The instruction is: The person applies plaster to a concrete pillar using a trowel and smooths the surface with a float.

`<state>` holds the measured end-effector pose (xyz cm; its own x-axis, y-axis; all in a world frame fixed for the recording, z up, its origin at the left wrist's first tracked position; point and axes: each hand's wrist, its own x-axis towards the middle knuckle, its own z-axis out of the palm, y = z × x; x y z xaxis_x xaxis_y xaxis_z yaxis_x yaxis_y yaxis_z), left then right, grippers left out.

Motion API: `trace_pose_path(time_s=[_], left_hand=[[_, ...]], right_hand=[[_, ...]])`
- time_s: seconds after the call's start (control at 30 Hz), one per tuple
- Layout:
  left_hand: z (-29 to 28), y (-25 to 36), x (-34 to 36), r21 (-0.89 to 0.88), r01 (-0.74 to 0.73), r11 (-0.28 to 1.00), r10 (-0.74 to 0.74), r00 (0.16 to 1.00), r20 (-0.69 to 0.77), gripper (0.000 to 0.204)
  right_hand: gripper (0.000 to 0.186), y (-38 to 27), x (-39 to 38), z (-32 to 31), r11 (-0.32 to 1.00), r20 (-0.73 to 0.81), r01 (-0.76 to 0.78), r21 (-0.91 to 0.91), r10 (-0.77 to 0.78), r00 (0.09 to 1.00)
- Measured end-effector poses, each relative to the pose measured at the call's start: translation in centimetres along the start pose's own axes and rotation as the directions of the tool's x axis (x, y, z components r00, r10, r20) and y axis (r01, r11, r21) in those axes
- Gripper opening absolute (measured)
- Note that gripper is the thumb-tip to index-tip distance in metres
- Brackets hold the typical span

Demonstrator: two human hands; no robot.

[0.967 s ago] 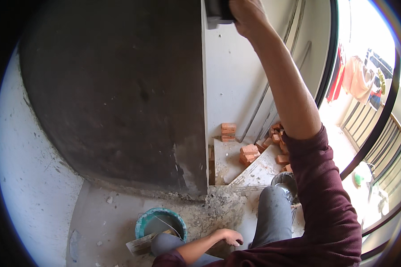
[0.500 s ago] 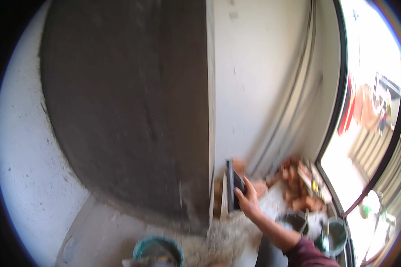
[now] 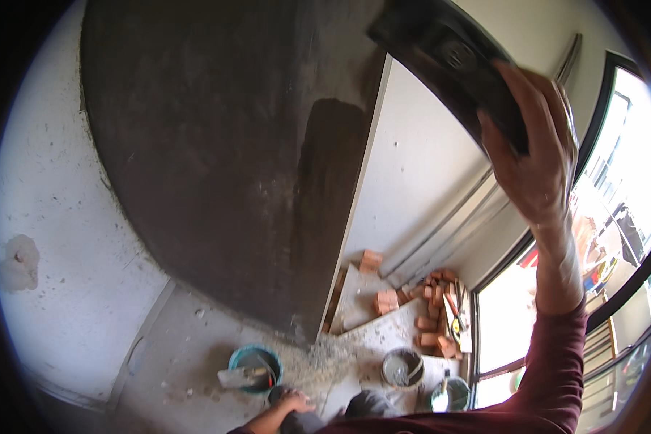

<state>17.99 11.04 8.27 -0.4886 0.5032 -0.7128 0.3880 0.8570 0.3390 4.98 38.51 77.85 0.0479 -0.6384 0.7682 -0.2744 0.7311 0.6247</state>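
Arm raised, the right hand [image 3: 537,163] grips a black plastering float [image 3: 452,61] upper right of the plastered wall [image 3: 195,159]! Below that wall, the left hand [image 3: 293,400] rests on a knee [image 3: 304,422], openness unclear.

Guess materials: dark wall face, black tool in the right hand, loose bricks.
Dark wall face: probably cement plaster; matte, mottled, with a darker patch, perhaps damp.
Black tool in the right hand: likely moulded plastic; uniformly dark, low sheen, blurred.
Bricks: probably fired clay; orange-red, matte.
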Motion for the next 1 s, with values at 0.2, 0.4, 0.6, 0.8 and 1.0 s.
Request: trace_pose_path(time_s=[0.2,0.4,0.6,0.8,1.0], left_hand=[[7.2,-0.5,-4.4,-0.590,-0.390,0.707,0.177,0.905,-0.386,0.051],[10.8,-5.6,-8.0,-0.812,-0.382,0.441,-0.093,0.881,-0.464,0.041],[6.3,-12.0,-15.1,-0.897,-0.115,0.426,-0.343,0.898,-0.278,0.040],[10.0,-20.1,-21.8,-0.867,0.001,0.498,-0.423,0.873,-0.242,0.036],[8.6,-20.4,-21.7,-0.876,-0.024,0.482,-0.337,0.918,-0.211,0.036]], right_hand=[[0.049,3.4,9.4,1.8,0.997,0.165,0.048,-0.066,-0.036,0.986],[0.049,-2.0,5.5,4.5,0.991,0.308,-0.080,0.111,0.042,0.950],[0.051,-17.7,-12.4,5.1,0.903,0.745,-0.294,0.313,-0.042,0.666],[0.057,-8.1,3.5,3.7,0.987,0.327,-0.110,0.120,0.066,0.943],[0.036,-2.9,10.2,4.3,0.973,0.301,-0.212,-0.090,0.230,0.926]])
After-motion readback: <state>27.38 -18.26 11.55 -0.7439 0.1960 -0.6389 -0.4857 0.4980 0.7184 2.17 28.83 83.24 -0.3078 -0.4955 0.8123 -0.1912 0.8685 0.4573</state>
